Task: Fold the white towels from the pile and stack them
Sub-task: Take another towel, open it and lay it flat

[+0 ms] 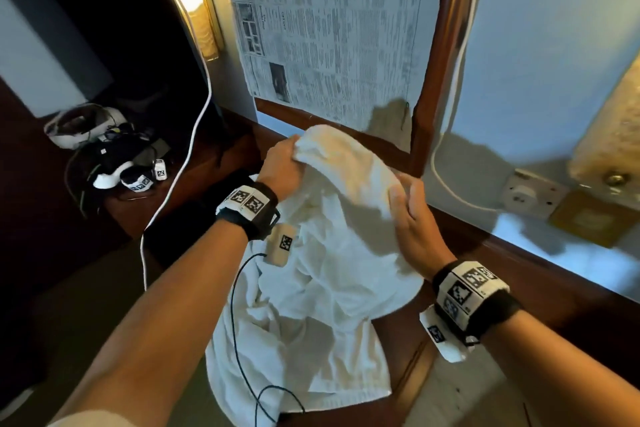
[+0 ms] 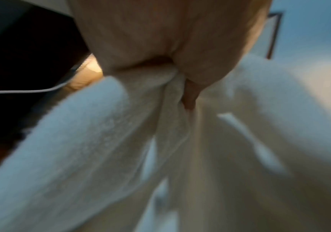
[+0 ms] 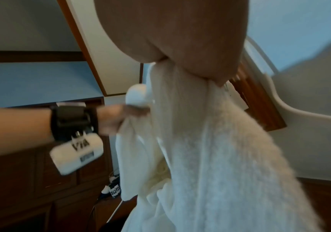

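Likely to snag: white towel (image 1: pixel 346 184) lifted over the pile (image 1: pixel 311 340) on the dark wooden table (image 1: pixel 519 274), lower folds tangled with what lies beneath (hard to tell where one towel ends). Could drag a second towel off the near edge, or catch the black cable (image 1: pixel 239 305) trailing over the cloth. One raised towel; pile count unclear; no folded stack visible. Two hands: left hand (image 1: pixel 282 166) fingers curled, bunching the far-left edge; right hand (image 1: pixel 414 218) pinching the right edge.
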Available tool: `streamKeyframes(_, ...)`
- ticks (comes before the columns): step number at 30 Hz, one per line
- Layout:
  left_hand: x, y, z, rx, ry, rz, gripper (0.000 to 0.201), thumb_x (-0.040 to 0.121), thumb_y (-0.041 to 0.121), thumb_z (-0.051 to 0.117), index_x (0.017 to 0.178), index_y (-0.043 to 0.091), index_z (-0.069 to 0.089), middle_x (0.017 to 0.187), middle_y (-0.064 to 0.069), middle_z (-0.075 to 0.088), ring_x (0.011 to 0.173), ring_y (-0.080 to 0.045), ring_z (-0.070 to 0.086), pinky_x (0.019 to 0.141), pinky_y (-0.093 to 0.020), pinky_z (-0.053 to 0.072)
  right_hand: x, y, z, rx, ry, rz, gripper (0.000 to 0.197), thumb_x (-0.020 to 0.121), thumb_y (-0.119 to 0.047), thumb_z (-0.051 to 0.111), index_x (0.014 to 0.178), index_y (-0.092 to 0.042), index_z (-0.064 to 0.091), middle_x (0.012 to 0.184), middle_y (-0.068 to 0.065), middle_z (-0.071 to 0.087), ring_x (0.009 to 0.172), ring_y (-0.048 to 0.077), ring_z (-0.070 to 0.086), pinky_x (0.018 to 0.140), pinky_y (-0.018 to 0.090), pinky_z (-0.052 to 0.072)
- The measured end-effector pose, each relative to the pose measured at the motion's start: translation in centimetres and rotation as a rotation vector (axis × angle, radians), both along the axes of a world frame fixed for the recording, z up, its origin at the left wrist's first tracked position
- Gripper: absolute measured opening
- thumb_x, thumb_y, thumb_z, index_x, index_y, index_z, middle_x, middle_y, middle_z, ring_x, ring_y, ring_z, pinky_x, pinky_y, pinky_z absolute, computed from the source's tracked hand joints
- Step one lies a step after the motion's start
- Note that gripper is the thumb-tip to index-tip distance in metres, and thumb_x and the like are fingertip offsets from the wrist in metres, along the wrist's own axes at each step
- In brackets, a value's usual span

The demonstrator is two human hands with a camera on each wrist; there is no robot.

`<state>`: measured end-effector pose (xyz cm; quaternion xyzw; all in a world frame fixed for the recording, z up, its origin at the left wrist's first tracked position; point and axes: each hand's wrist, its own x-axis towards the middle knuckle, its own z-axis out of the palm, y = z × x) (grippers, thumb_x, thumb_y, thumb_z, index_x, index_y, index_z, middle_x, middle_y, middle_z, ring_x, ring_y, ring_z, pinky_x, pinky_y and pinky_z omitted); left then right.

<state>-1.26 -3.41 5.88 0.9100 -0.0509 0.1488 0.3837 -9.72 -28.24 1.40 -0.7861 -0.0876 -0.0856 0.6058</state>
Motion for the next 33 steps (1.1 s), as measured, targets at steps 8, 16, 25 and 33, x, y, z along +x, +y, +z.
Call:
streamKeyframes(8,-8.4,-9.2,5.0,-0.209,-0.011,-0.458,0.015,0.078,0.018,0.049,0.093,0.014,0.053,0.089,0.013,0.052,0.079,0.021,0.052,0.091,-0.013,0.045,-3.2,0.5,3.8,0.162,-0.089,0.148,0.031,0.101,-0.029,0.058,0.129,-0.018,0.052,0.095,-0.024,0.067,0.085,-0.004,0.063,0.079,0.024,0.049)
streamKeyframes(16,-11.4,-9.2,-6.6,0.427,0.325,-0.437,0.134,0.064,0.071,0.084,0.163,0.033,0.001,0.171,0.001,-0.003,0.157,-0.023,-0.006,0.123,-0.061,0.001,-7.3,-5.2,4.4,0.338,-0.133,-0.145,0.019,0.104,-0.014,0.05,0.09,-0.021,0.062,0.074,-0.017,0.064,0.069,0.0,0.057,0.066,0.021,0.047)
streamKeyframes(25,-16.9,-19.3,-14.8,-0.097,0.623,-0.669,0.035,0.098,0.009,0.063,0.132,0.01,0.062,0.117,0.002,0.067,0.105,-0.015,0.061,0.086,-0.023,0.049,-12.9,-16.1,3.4,0.412,-0.179,-0.525,0.019,0.095,-0.035,0.055,0.091,-0.02,0.065,0.088,0.005,0.061,0.082,0.018,0.053,0.072,0.038,0.045)
streamKeyframes(33,-26.5,-34.2,-7.4,-0.756,0.576,-0.498,0.017,0.098,0.03,0.048,0.091,0.021,0.06,0.092,-0.002,0.063,0.099,-0.026,0.058,0.097,-0.05,0.05,-23.5,-27.8,1.0,0.206,-0.156,-0.904,0.019,0.095,-0.024,0.052,0.094,-0.01,0.064,0.076,-0.004,0.06,0.053,-0.015,0.045,0.052,0.009,0.035)
